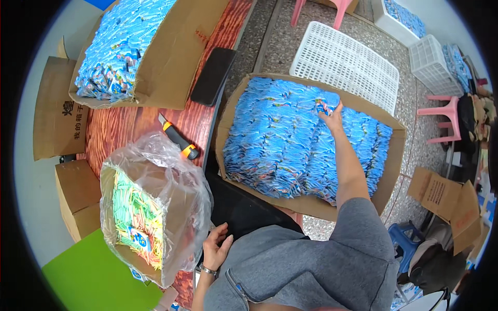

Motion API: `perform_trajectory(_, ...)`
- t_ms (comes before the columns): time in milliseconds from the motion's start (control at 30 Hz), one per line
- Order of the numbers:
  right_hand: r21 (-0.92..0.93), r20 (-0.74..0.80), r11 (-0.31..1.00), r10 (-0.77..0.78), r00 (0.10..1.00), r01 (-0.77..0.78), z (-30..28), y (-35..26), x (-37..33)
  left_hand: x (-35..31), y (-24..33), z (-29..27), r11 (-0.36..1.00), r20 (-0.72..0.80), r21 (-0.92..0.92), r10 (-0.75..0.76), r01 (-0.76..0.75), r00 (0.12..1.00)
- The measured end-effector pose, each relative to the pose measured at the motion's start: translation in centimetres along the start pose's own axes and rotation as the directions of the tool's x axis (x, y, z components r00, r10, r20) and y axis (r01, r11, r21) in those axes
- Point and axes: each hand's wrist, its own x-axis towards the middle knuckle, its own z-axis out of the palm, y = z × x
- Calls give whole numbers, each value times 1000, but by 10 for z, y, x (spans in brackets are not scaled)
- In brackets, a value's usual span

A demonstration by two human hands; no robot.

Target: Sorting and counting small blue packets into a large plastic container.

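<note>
My right hand (334, 119) reaches over a cardboard box (398, 142) filled with rows of small blue patterned packets (275, 137). Its fingers are closed on one blue packet (323, 106) with a red and white print, at the far side of the rows. My left hand (217, 248) rests by my lap, fingers apart and slightly bent, holding nothing. Next to it stands a smaller box lined with a clear plastic bag (189, 202). Thin green, yellow and orange sticks (127, 199) fill this box, with a blue and white packet (139, 238) lying on top.
On the red wood-patterned table (114, 127) lie a utility knife (179, 137) and a black phone (213, 76). A large carton (168, 57) of blue packets stands at the far left. White crates (347, 59), pink stools (448, 116) and an open carton (446, 205) stand on the floor.
</note>
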Motion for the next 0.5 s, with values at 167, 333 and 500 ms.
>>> perform_trajectory(167,-727,-100,655,-398,912,206,-8,43,16,3,-4,9,999,-20,-52,9,-10,1000)
perform_trajectory(333,-582,-190,807,-254,948,99,23,49,4,-6,1,8,998,-129,44,46,-40,991)
perform_trajectory(500,-362,78,879,-302,950,309,-5,127,77,-7,-13,-1,991,-155,-20,129,-133,980)
